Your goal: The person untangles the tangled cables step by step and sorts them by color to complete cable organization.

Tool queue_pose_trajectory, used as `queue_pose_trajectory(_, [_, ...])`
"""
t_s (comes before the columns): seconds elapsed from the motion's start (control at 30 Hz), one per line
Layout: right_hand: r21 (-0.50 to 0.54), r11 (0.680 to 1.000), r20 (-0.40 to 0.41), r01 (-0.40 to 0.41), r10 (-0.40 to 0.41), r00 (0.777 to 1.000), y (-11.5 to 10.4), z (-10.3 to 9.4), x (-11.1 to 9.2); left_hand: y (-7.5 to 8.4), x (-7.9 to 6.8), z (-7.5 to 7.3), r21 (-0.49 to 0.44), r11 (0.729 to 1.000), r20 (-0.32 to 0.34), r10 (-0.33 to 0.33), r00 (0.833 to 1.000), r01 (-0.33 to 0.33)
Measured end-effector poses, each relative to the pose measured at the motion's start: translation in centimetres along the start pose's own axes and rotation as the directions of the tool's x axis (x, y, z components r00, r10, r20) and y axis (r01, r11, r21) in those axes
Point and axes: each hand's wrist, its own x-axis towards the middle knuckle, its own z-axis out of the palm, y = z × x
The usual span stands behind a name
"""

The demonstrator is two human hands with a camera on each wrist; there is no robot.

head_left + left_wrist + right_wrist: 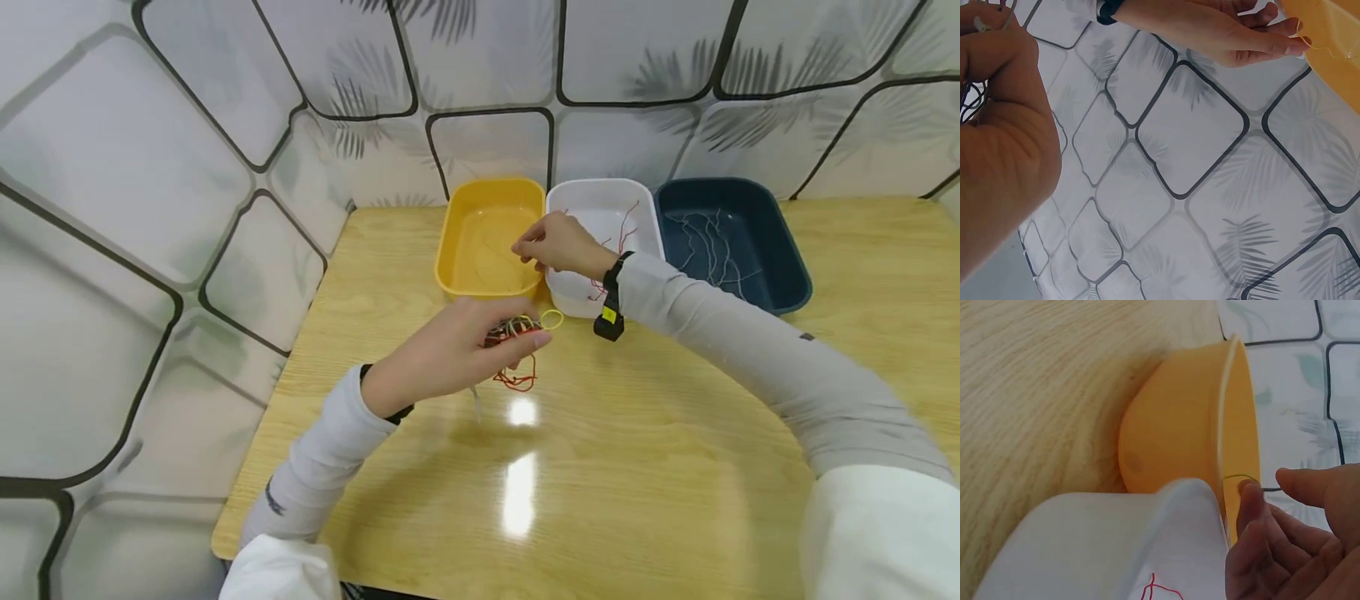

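Note:
In the head view the left hand (450,350) grips a tangled bundle of thin wires (516,327) in red, yellow and grey. A yellow loop sticks out past its fingertips and red strands hang below. The right hand (566,246) is over the near right side of the yellow bin (480,218), its wrist above the white bin (596,193). A thin yellow wire (1241,476) lies against a right fingertip in the right wrist view, where thumb and fingers stand apart. In the left wrist view this strand trails toward the yellow bin.
Red wires (624,229) lie in the white bin. To its right, the dark blue bin (791,279) holds several grey wires (712,242). The three bins stand side by side at the back of the wooden table (637,467), against a patterned wall (487,50).

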Motion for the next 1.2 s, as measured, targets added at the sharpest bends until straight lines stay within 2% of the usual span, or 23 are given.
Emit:
queue_pose_trajectory(0.13, [0.095,0.990,0.030,0.108,-0.112,0.993,0.6,0.3,-2.9,-0.3,-0.4,0.8,-0.035,0.996,-0.005,-0.080,0.997,0.080])
queue_pose_trajectory(0.27, [0.251,0.946,0.032,0.206,-0.221,0.975,0.2,-0.8,-8.5,-0.6,-0.5,1.5,-0.088,0.984,0.013,-0.152,0.988,0.152])
queue_pose_trajectory(0.33, [0.284,0.925,0.026,0.254,-0.272,0.962,-0.5,-1.8,-11.2,-0.8,-0.2,1.6,-0.101,0.981,0.014,-0.164,0.986,0.164])
queue_pose_trajectory(0.4, [0.274,0.914,0.023,0.298,-0.316,0.948,-1.5,-2.8,-13.2,-0.8,0.4,1.4,-0.108,0.983,0.003,-0.152,0.988,0.151])
queue_pose_trajectory(0.5, [0.185,0.923,-0.006,0.337,-0.342,0.940,-2.8,-3.8,-15.1,-0.7,1.5,0.8,-0.094,0.991,-0.031,-0.102,0.994,0.099])
queue_pose_trajectory(0.6, [0.115,0.934,-0.059,0.337,-0.332,0.941,-3.6,-4.1,-16.1,-0.4,2.4,0.5,-0.077,0.995,-0.040,-0.067,0.997,0.064])
queue_pose_trajectory(0.67, [0.119,0.934,-0.095,0.337,-0.327,0.940,-3.8,-4.2,-16.6,-0.2,2.7,0.5,-0.076,0.995,-0.033,-0.068,0.997,0.066])
queue_pose_trajectory(0.73, [0.200,0.918,-0.101,0.342,-0.328,0.939,-3.8,-4.3,-17.0,0.0,2.9,0.5,-0.080,0.993,-0.021,-0.084,0.996,0.083])
queue_pose_trajectory(0.83, [0.375,0.858,-0.071,0.351,-0.351,0.934,-3.9,-4.4,-17.3,0.6,3.0,0.4,-0.102,0.988,-0.014,-0.119,0.993,0.117])
queue_pose_trajectory(0.87, [0.446,0.826,-0.055,0.345,-0.360,0.931,-3.9,-4.4,-17.3,0.8,3.1,0.2,-0.110,0.986,-0.014,-0.129,0.991,0.127])
queue_pose_trajectory(1.0, [0.717,0.634,-0.010,0.290,-0.406,0.914,-4.1,-4.9,-17.1,1.9,3.3,-0.4,-0.140,0.977,-0.004,-0.166,0.986,0.164])
queue_pose_trajectory(1.07, [0.806,0.533,-0.003,0.258,-0.432,0.902,-3.9,-5.3,-17.1,2.0,3.4,-0.4,-0.135,0.978,-0.003,-0.160,0.987,0.158])
queue_pose_trajectory(1.1, [0.829,0.499,-0.007,0.253,-0.443,0.897,-3.7,-5.6,-17.1,1.8,3.4,-0.4,-0.134,0.980,-0.003,-0.151,0.989,0.149])
queue_pose_trajectory(1.13, [0.836,0.488,-0.014,0.251,-0.437,0.899,-3.6,-5.8,-17.2,1.6,3.4,-0.3,-0.133,0.982,-0.006,-0.139,0.990,0.137])
queue_pose_trajectory(1.2, [0.830,0.490,-0.038,0.266,-0.427,0.903,-3.4,-6.3,-17.5,1.1,3.4,-0.2,-0.129,0.985,-0.013,-0.115,0.993,0.113])
